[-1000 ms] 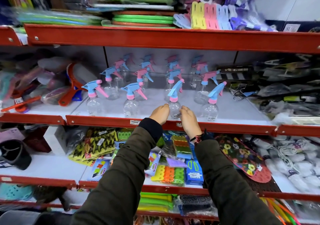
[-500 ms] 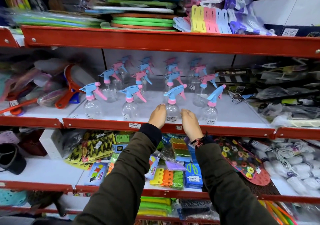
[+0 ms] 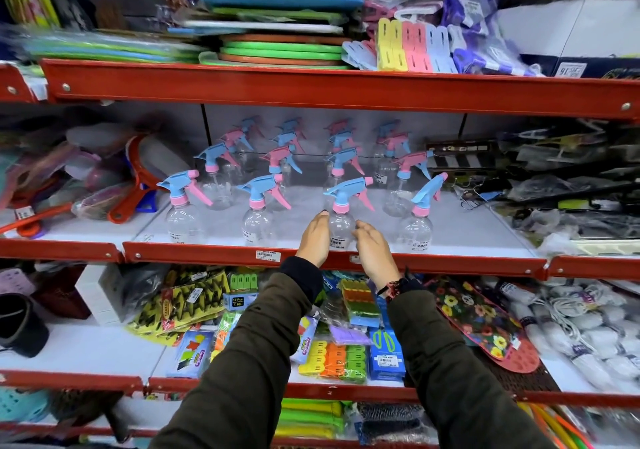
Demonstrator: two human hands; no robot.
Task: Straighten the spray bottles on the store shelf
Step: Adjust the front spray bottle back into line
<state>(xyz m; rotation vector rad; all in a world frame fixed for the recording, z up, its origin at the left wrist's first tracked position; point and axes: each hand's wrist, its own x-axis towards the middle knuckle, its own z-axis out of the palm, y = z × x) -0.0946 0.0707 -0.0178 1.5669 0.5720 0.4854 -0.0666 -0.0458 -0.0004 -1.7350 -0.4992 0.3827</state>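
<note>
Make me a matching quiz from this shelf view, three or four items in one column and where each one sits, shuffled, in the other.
Items:
1. clear plastic spray bottle with blue trigger head and pink collar
2. stack of flat green and orange plastic trays
3. floral-patterned flat mat
4. red-handled plastic dustpan

Places:
A. top shelf
B. between the left hand and right hand
C. middle shelf, left of the bottles
D. lower shelf, right of the sleeves

Pairs: 1-B, 2-A, 3-D, 4-C

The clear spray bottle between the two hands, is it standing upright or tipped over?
Upright. The clear spray bottle with the blue trigger head stands on its base on the white shelf, head on top.
</note>
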